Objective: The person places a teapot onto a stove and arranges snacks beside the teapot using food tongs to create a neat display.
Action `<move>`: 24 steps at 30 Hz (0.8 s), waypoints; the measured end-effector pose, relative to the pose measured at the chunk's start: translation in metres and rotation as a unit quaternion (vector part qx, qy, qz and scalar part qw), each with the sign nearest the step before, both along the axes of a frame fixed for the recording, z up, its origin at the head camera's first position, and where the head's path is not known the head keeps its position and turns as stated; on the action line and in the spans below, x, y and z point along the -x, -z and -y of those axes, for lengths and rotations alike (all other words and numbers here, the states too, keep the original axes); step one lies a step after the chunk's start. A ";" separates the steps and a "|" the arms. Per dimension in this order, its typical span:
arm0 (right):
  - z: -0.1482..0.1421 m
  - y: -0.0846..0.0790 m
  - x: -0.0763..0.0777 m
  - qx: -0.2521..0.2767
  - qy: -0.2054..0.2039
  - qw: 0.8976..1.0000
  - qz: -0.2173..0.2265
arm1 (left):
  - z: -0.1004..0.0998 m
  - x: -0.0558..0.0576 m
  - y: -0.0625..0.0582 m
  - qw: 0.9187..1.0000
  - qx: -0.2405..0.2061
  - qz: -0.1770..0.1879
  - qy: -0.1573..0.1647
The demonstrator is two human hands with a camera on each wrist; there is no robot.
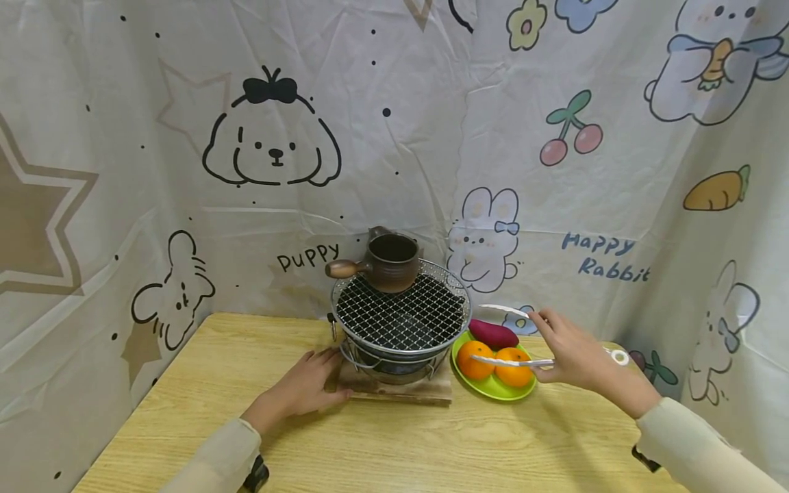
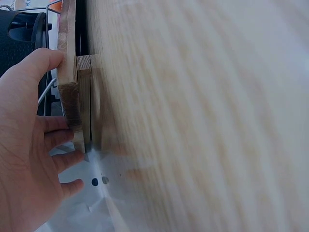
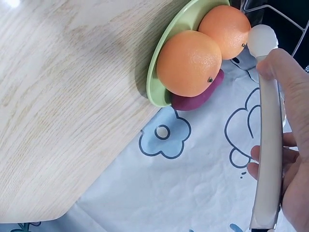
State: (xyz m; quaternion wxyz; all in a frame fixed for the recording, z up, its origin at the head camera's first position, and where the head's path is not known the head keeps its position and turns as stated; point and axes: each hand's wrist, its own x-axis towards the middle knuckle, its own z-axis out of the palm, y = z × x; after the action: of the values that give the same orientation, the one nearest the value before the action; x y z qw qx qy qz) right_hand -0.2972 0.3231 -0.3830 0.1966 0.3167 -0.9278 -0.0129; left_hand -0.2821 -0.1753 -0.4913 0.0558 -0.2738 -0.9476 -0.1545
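Tabletop (image 1: 555, 445); on it, grill (image 1: 425, 315) atop wooden board (image 1: 401, 396), left hand (image 1: 308, 383) touching board, fingers loosely spread. Green plate (image 1: 502, 395) right of grill. Right hand (image 1: 573, 352) grips white tongs (image 3: 269, 145), arms parted, near plated sweet potato (image 1: 494, 334) and oranges (image 1: 474, 361). Seemingly reaching for fruit; next calls for aim, squeeze.

My fabric sleeves (image 1: 216, 455) are cream, my slim tongs (image 3: 269, 159) white; the two round fruits (image 3: 188, 63) are orange, the long tuber (image 1: 493, 335) magenta, the round plate (image 1: 498, 394) lime-green, the clay pot (image 1: 394, 272) brown, the round wire grill (image 1: 401, 318) silver crisscross, the wooden bench (image 1: 370, 445) yellow-grained, the cloth backdrop (image 1: 401, 171) off-white with black-outlined drawings.
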 end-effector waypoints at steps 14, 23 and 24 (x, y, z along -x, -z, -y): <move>0.004 0.013 0.001 -0.004 -0.047 0.999 -0.026 | 0.001 0.002 0.003 1.000 0.004 -0.001 -0.002; 0.009 0.013 -0.003 -0.046 -0.037 0.998 0.006 | 0.001 0.001 0.003 1.000 0.002 -0.010 0.001; 0.010 0.014 -0.003 -0.049 -0.036 0.998 0.007 | 0.001 0.001 0.003 1.000 0.002 -0.011 0.001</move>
State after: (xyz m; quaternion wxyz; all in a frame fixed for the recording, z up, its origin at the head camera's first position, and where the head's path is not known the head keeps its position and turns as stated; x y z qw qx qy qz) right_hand -0.2940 0.3134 -0.3968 0.1750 0.3588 -0.9155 -0.0495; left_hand -0.2834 -0.1763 -0.4943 0.0651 -0.2766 -0.9471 -0.1496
